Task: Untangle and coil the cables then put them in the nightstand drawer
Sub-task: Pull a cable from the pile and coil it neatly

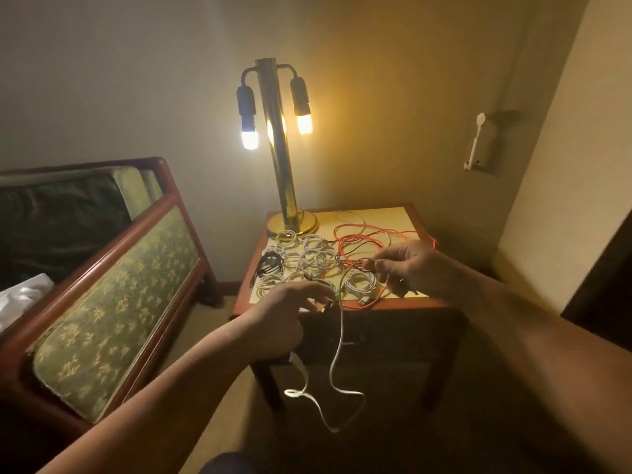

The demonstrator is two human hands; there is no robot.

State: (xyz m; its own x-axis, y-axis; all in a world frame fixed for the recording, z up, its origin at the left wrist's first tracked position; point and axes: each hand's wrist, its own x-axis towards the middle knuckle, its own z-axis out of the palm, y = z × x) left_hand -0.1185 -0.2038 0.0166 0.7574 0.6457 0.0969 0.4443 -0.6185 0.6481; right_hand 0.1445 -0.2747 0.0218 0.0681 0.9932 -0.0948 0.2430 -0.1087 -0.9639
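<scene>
While the left hand (287, 313) curls its fingers round a white cable (342, 336) dangling off the near edge of the surface (407, 215), white coils (314, 258) lie beside a loose red cable (355, 238), and the right hand (413, 268) pinches a thin strand (371, 265) above them, fingers narrow

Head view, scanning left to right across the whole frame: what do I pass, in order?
Green upholstered wooden frame → black cable bundle → white cable coils → loose red cable → white wall fitting. Lamp and hands overlap these, so omitted.
</scene>
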